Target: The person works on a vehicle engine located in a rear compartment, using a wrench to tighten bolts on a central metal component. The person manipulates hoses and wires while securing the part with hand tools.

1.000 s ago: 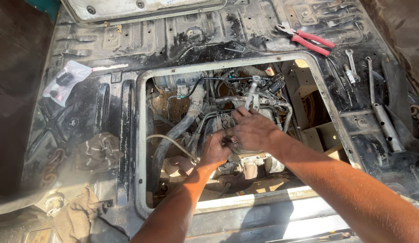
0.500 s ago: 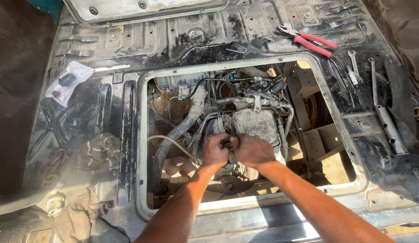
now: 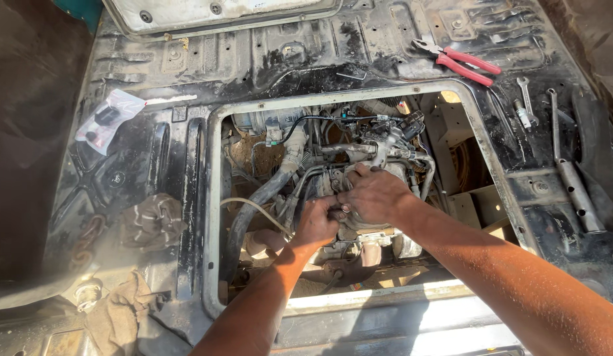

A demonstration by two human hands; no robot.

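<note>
**Both hands down in the engine bay through the floor hatch**

So the view looks straight down through a rectangular opening (image 3: 481, 125) cut in a grimy black metal floor (image 3: 306, 53), with the engine (image 3: 359, 178) sitting below it. Both hands meet right in the middle of the opening, on a greyish metal part (image 3: 366, 227) of the engine.

The left hand (image 3: 316, 224) comes up from the near edge with its fingers curled tight around something small at the side of that part. What exactly it pinches is hidden by the fingers, so I can't tell. The right hand (image 3: 376, 194) comes in from the near right and lies over the top of the same part, fingers bent and closed down on it, touching the left hand's fingertips.

Just left of the hands, a thick black hose (image 3: 254, 204) runs from the near left up toward the far side, with a thin pale tube (image 3: 250, 206) curving across it.

Stuff lying around on the floor:
- red-handled pliers (image 3: 461, 62) at the far right
- a small wrench (image 3: 525, 95) and a long tube spanner (image 3: 573, 178) on the right side
- a clear plastic bag (image 3: 109, 118) with dark bits in it, far left
- a dirty rag (image 3: 151, 221) left of the opening, another rag (image 3: 118, 316) in the near left corner
</note>
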